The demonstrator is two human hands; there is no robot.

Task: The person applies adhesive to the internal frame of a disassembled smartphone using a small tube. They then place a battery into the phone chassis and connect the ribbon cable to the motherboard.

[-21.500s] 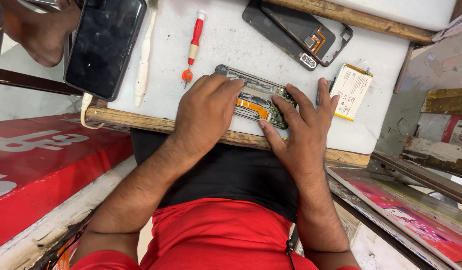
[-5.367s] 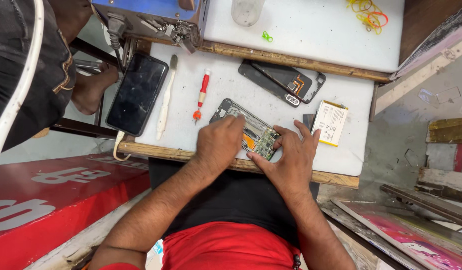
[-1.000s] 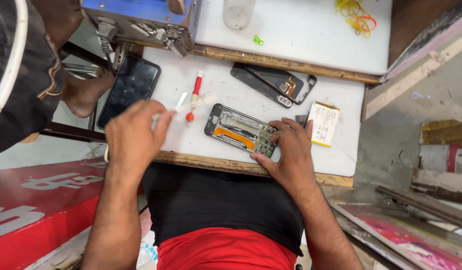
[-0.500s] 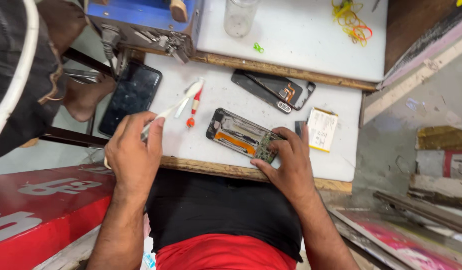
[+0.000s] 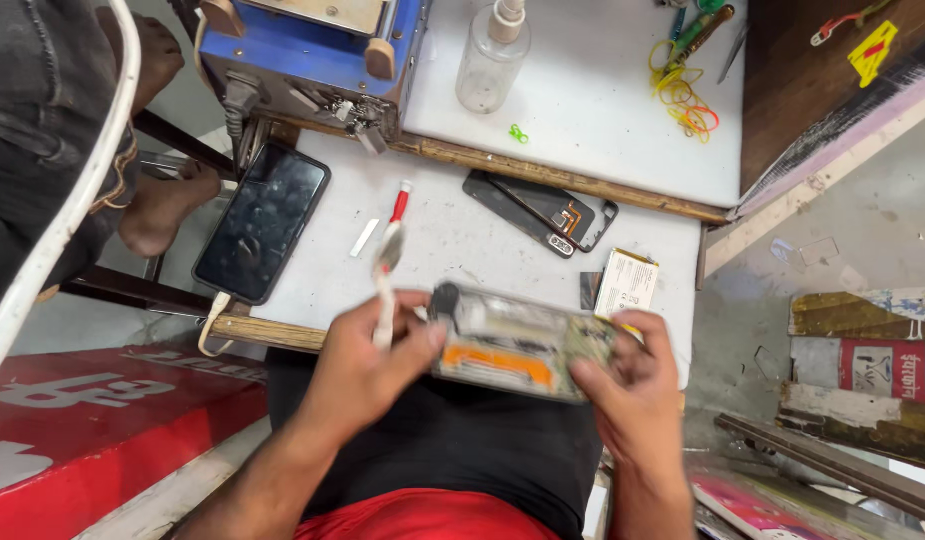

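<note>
— White worktop (image 5: 452, 235), cluttered: a dark phone (image 5: 262, 222) at its left edge, a red-handled screwdriver (image 5: 399, 202), a back cover (image 5: 542, 212) and a battery (image 5: 625, 283) further right. Where is the opened phone (image 5: 517, 343)?

— Lifted off the surface, over the lap, its long axis running left to right. The right hand (image 5: 632, 390) clamps its right end, fingers curled around the edge.

— And the left hand (image 5: 367, 365)?

— Closed on a white pry tool (image 5: 385, 280) that stands upright, tip up. The thumb touches the phone's left end, so the tool sits just left of it, crosswise to it.
</note>
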